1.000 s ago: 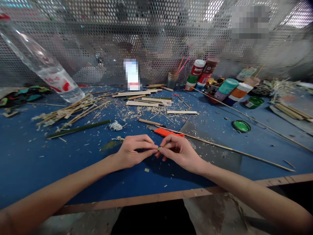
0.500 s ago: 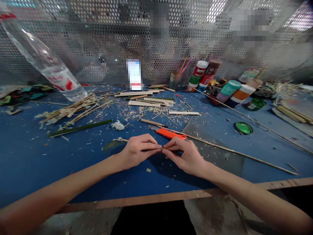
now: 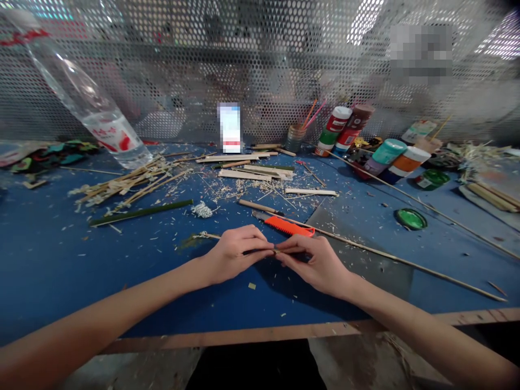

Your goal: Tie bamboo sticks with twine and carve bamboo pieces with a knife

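Note:
My left hand (image 3: 239, 253) and my right hand (image 3: 320, 264) meet fingertip to fingertip above the blue table (image 3: 170, 309). Both are closed in a pinch on a small thin piece (image 3: 276, 251) between them, mostly hidden by the fingers. A thin stick with a pale fibrous tip (image 3: 207, 235) pokes out behind my left hand. Just beyond my fingers lie an orange utility knife (image 3: 288, 226) and a wooden-handled tool (image 3: 258, 206). A tiny tan square (image 3: 252, 286) lies in front of my hands.
Bamboo strips (image 3: 247, 173), shavings and a bundle of sticks (image 3: 130, 181) lie farther back. A tilted water bottle (image 3: 109, 130) stands left, a lit phone (image 3: 231, 130) at the back. Paint bottles (image 3: 335, 130) and long thin sticks (image 3: 390, 252) are at the right.
The whole view has shifted slightly, so the scene sits a little lower and farther right. My hands keep their pinch, with the right fingers slightly re-angled around the small piece.

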A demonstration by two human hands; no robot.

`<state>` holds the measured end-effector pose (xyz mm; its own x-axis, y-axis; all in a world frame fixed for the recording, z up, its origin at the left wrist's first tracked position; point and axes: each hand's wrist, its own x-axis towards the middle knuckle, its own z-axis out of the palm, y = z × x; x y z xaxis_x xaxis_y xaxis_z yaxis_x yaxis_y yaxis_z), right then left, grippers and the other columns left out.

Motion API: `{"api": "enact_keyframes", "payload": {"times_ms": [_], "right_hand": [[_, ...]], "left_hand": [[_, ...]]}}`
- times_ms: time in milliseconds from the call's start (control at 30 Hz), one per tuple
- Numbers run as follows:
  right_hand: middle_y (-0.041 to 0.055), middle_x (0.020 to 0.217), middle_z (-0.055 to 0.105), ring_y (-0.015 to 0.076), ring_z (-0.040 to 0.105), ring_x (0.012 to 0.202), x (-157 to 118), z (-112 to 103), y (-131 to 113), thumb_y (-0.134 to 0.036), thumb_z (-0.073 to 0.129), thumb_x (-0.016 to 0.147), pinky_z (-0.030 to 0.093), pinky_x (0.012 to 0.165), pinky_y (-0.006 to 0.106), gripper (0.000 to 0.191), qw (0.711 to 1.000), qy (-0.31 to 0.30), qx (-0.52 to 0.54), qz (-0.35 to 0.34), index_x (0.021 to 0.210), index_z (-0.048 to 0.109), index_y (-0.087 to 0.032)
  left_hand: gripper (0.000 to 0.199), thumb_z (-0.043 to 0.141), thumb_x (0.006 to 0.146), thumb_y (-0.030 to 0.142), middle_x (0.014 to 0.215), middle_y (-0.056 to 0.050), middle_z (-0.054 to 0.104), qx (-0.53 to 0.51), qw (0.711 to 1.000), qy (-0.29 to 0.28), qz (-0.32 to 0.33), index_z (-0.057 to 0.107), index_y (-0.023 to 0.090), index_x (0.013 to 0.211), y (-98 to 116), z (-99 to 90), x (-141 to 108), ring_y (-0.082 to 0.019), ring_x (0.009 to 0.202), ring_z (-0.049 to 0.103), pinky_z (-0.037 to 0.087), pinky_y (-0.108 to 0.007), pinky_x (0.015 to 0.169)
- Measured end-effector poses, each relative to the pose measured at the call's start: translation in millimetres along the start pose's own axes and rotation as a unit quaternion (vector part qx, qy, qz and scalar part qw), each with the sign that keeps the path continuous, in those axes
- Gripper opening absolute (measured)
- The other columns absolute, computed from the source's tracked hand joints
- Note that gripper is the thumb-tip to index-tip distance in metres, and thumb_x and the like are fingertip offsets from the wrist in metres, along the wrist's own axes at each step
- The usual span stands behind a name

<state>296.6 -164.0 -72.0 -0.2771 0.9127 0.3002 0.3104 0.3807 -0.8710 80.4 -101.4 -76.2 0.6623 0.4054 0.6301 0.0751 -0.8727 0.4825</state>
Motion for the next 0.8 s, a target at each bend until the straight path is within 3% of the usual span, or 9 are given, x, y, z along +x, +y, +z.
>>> {"api": "enact_keyframes", "payload": {"times_ms": [133, 233, 367, 600, 800], "right_hand": [[0.0068, 0.08, 0.081, 0.0189, 0.076, 0.065, -1.0, 0.8, 1.4, -0.019, 0.066, 0.088, 0.062, 0.061, 0.025, 0.012, 0.993, 0.031, -0.077, -0.081, 0.093, 0.076, -0.016], [0.0077, 0.078, 0.081, 0.0184, 0.075, 0.061, -0.3, -0.4, 1.3, -0.017, 0.064, 0.088, 0.059, 0.057, 0.024, 0.015, 0.987, 0.032, -0.125, -0.096, 0.094, 0.079, -0.014], [0.0066, 0.081, 0.081, 0.0191, 0.075, 0.064, 1.4, -2.1, 2.2, -0.017, 0.063, 0.089, 0.059, 0.059, 0.026, 0.018, 0.988, 0.017, -0.13, -0.077, 0.094, 0.08, -0.019], [0.0038, 0.084, 0.081, 0.0204, 0.078, 0.075, 2.3, -1.4, 1.1, -0.02, 0.067, 0.087, 0.065, 0.07, 0.028, 0.016, 0.998, -0.003, -0.054, 0.022, 0.101, 0.074, -0.021], [0.0038, 0.085, 0.081, 0.0186, 0.078, 0.072, 1.3, -0.3, 2.4, -0.02, 0.068, 0.088, 0.066, 0.069, 0.027, 0.009, 0.999, 0.009, -0.041, -0.014, 0.094, 0.074, -0.021]], "left_hand": [[0.012, 0.064, 0.095, 0.017, 0.086, -0.009, 0.072, 0.005, 1.0, -0.002, 0.01, 0.074, 0.013, 0.1, -1.9, 1.6, -1.2, -0.016, 0.076, 0.068, 0.057, -0.026, 0.065], [0.012, 0.063, 0.096, 0.016, 0.085, -0.009, 0.072, 0.01, 1.0, -0.008, 0.006, 0.074, 0.014, 0.098, -2.4, 2.5, -0.7, -0.016, 0.076, 0.067, 0.056, -0.026, 0.065], [0.016, 0.061, 0.097, 0.018, 0.084, -0.008, 0.072, 0.005, 1.0, -0.011, -0.002, 0.075, 0.014, 0.093, -2.4, 3.2, 0.6, -0.016, 0.075, 0.067, 0.055, -0.025, 0.065], [0.015, 0.065, 0.096, 0.023, 0.082, -0.009, 0.074, -0.022, 0.998, -0.011, -0.054, 0.076, 0.013, 0.092, -1.4, 1.6, 2.7, -0.015, 0.073, 0.068, 0.056, -0.025, 0.066], [0.01, 0.069, 0.092, 0.02, 0.081, -0.008, 0.075, -0.049, 0.997, 0.006, -0.053, 0.078, 0.015, 0.093, -1.5, 1.8, 3.8, -0.015, 0.071, 0.069, 0.056, -0.024, 0.064]]}}
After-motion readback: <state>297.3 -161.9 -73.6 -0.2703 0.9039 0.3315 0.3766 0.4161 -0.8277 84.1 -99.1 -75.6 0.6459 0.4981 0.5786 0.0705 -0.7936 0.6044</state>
